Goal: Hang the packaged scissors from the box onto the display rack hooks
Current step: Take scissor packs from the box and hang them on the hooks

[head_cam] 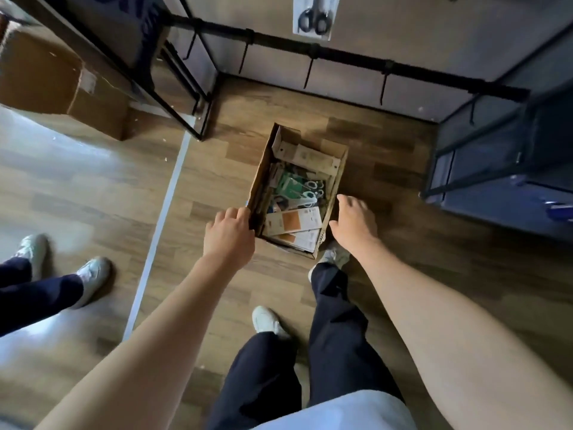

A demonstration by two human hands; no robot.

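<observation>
An open cardboard box (339, 164) sits on the wooden floor, filled with several packaged scissors (297, 189) lying flat. My left hand (229, 234) grips the box's left wall near its front corner. My right hand (355, 221) hangs beside the box's right wall with fingers relaxed, holding nothing. Beyond the box runs the black display rack bar (341, 55) with several bare hooks. One pack of black-handled scissors (313, 17) hangs above the bar at the top of the view.
A large brown carton (62, 85) stands at the far left beside a black metal frame (186, 97). A dark wire shelf unit (508, 150) is on the right. Another person's legs and white shoes (93, 274) are at the left. My own feet are just behind the box.
</observation>
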